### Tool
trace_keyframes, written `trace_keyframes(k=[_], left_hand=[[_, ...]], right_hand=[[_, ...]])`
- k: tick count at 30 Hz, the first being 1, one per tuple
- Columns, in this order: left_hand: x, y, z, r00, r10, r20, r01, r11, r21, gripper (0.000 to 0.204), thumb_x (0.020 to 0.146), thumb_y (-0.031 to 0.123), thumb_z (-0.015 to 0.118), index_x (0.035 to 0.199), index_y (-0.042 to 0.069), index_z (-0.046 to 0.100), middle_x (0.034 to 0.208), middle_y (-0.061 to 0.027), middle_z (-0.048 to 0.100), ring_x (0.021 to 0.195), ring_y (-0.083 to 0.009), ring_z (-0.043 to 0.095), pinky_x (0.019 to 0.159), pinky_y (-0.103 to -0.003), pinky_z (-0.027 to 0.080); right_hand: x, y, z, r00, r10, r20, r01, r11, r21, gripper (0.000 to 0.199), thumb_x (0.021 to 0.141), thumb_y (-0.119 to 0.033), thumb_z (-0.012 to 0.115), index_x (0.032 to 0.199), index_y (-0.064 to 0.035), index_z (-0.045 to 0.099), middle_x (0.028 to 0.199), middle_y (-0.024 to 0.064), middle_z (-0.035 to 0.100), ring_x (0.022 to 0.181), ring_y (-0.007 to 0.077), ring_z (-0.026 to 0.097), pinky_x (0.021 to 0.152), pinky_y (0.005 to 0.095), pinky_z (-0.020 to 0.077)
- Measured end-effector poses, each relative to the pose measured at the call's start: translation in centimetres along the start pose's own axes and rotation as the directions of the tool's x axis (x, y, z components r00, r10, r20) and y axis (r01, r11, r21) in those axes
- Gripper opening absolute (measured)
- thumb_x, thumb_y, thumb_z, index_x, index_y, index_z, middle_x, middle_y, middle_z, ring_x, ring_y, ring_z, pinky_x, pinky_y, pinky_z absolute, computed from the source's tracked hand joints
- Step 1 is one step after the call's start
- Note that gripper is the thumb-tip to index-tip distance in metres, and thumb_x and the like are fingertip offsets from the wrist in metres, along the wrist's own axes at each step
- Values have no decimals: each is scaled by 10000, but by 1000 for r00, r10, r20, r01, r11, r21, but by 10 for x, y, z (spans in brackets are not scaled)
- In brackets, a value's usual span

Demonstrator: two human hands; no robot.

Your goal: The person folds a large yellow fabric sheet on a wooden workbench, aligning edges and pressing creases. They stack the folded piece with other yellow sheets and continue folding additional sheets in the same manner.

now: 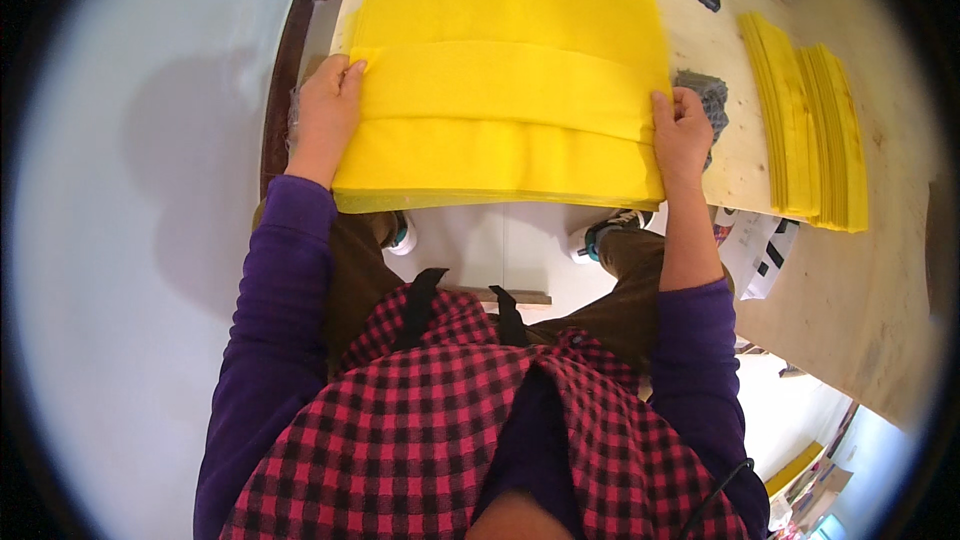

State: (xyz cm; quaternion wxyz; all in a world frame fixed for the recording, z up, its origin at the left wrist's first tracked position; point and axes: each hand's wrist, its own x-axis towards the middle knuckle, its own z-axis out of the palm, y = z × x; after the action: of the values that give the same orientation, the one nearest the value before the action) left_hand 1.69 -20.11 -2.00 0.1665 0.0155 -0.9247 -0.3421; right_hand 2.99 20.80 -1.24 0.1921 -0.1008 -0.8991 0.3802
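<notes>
Cloth (510, 80) on table (728, 50) | stacks (783, 130) to its right | bundle (714, 95) between, beside right hand (684, 145)

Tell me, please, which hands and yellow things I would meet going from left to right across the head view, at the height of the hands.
Left hand, yellow sheets, right hand, first folded yellow stack, second folded yellow stack.

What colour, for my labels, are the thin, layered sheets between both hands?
The layered sheets are bright yellow, clearest in the head view.
</notes>
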Motion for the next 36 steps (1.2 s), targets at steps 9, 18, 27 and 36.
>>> trace_keyframes(k=[9, 18, 27, 36], left_hand=[[2, 0, 1, 1000, 22, 2, -22, 1000, 4, 241, 923, 217, 566, 873, -18, 542, 804, -238, 592, 745, -421, 567, 643, -443, 440], [-1, 2, -1, 999, 35, -13, -34, 999, 25, 244, 925, 245, 560, 886, 5, 541, 828, -248, 598, 795, -436, 578, 658, -468, 446], [-2, 3, -1, 1000, 21, -2, -21, 1000, 5, 219, 930, 223, 552, 887, 9, 526, 812, -247, 577, 785, -438, 564, 665, -462, 443], [-1, 4, -2, 1000, -1, 9, 1, 999, 33, 235, 936, 236, 542, 876, 9, 519, 823, -251, 582, 784, -447, 560, 650, -474, 442]], right_hand=[[3, 6, -1, 1000, -20, 12, 20, 999, -30, 219, 869, -217, 643, 962, -25, 595, 679, 88, 585, 602, 217, 550, 587, 350, 453], [6, -16, -17, 995, -99, -11, 96, 985, -144, 312, 875, -227, 627, 1104, -21, 578, 866, 127, 631, 803, 287, 595, 744, 383, 472], [-65, -145, 48, 692, -619, 372, 681, 730, -54, 596, 920, -399, 546, 1335, 17, 446, 1394, 215, 439, 1315, 355, 383, 1103, 436, 281], [-79, -158, 114, 724, -417, 549, 600, 774, -203, 725, 948, -525, 385, 1435, 6, 306, 1505, 195, 283, 1415, 304, 233, 1150, 442, 173]])
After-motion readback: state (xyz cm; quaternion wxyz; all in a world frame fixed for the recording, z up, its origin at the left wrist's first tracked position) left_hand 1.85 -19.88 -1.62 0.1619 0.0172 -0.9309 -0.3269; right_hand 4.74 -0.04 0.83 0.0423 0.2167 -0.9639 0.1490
